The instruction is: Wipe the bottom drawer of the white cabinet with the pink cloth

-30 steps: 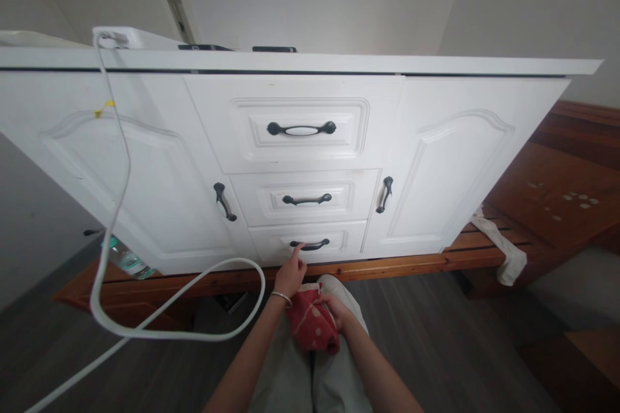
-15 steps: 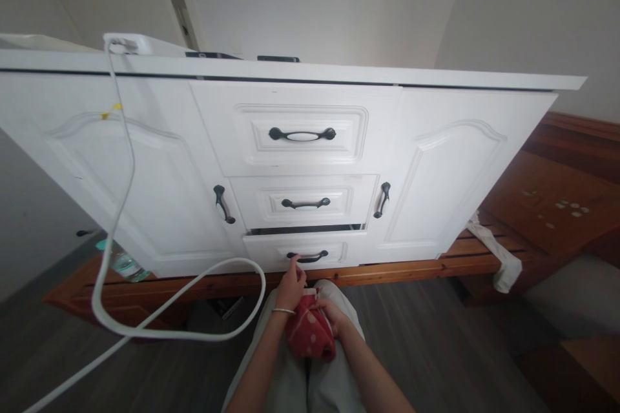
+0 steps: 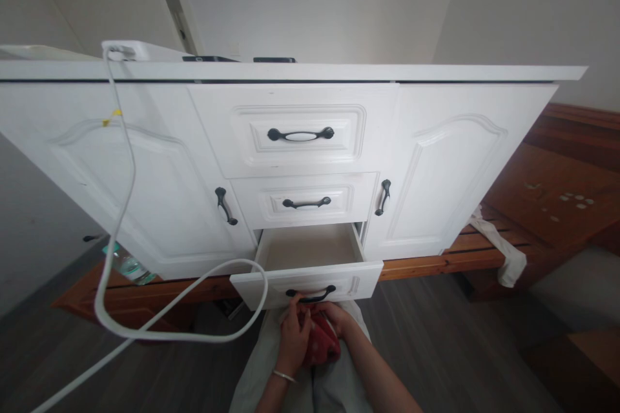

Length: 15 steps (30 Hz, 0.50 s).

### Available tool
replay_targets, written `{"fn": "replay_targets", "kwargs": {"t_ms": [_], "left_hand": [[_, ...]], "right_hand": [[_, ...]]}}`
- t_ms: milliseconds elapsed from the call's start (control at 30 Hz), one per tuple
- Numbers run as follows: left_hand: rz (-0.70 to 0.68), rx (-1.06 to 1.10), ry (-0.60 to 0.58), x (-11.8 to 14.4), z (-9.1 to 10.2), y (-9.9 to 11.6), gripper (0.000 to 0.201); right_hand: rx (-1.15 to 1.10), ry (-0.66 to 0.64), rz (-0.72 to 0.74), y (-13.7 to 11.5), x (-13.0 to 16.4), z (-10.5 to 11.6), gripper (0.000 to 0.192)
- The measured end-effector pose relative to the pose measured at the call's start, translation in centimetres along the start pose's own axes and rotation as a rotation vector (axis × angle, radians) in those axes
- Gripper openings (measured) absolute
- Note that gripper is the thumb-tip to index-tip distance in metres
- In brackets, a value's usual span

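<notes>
Left hand (image 3: 293,330): fingers curled onto left end of black curved metal handle (image 3: 312,299) of white panelled bottom drawer (image 3: 310,274), which stands pulled out. Right hand (image 3: 338,318): fingers closed on crumpled red spotted cloth (image 3: 321,341), just below handle. Thick white cable (image 3: 194,337) loops in front of drawer's left corner; can't tell if touching. Clear plastic bottle (image 3: 132,267) partly behind cable. White cloth strip (image 3: 506,258), far right. Dark flat object (image 3: 274,60) on white worktop (image 3: 349,73).

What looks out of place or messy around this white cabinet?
The white cable stands out: it sags across the left door and its loop overlaps the open bottom drawer in this view; whether they touch is unclear. At right, a white cloth dangles over the edge of the wooden bench, as if carelessly left.
</notes>
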State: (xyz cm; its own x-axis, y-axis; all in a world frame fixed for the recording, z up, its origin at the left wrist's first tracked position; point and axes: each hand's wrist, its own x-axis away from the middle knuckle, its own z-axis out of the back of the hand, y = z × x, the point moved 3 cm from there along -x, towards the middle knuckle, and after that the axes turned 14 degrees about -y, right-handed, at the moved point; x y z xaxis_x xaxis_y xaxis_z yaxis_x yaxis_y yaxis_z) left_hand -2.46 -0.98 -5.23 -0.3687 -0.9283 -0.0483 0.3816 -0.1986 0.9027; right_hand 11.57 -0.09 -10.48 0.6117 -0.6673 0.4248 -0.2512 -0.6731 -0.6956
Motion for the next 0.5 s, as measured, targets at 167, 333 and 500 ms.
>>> {"fn": "replay_targets", "kwargs": {"t_ms": [167,333,500], "left_hand": [[0.014,0.026,-0.022,1.2,0.6,0.8,0.041],[0.046,0.056,-0.014,3.9,0.5,0.5,0.04],[0.058,0.063,-0.021,7.2,0.2,-0.6,0.039]], "right_hand": [[0.018,0.036,0.05,0.7,0.4,-2.1,0.016],[0.035,0.235,0.17,4.9,1.4,-5.1,0.029],[0.382,0.251,0.204,7.9,3.1,-7.5,0.029]]}}
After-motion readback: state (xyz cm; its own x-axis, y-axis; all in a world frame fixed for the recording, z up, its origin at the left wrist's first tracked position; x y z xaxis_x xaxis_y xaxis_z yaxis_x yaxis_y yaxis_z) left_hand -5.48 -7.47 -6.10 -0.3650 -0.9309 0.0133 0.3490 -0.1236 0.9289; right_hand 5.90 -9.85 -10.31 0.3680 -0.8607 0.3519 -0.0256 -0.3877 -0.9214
